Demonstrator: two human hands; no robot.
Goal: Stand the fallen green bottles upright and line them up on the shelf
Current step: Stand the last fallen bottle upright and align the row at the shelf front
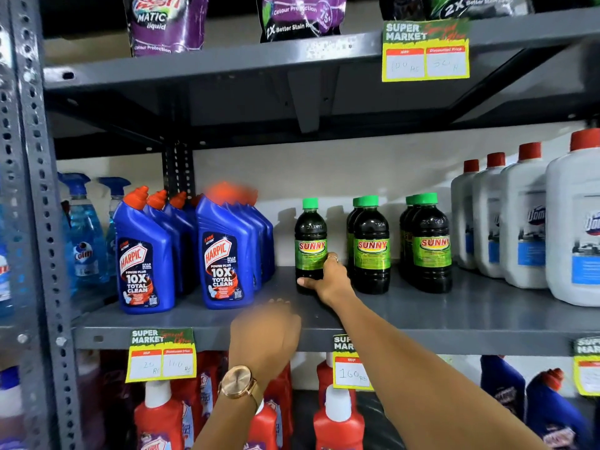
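Note:
Dark bottles with green caps and green SUNNY labels stand upright on the grey metal shelf [422, 306]. The leftmost one [310, 235] stands alone, and my right hand [328, 280] grips its lower part, thumb across the front. To its right stand a second group [370, 245] and a third group [430, 241], each with more bottles behind. My left hand [264, 332], with a gold watch on the wrist, hovers blurred over the shelf's front edge, holding nothing; its fingers look loosely curled.
Blue Harpic bottles [224, 251] stand close on the left of the green ones, with blue spray bottles [84, 235] beyond. White jugs with red caps [522, 219] stand on the right. Price tags [161, 355] hang on the shelf edge; red bottles [337, 417] fill the shelf below.

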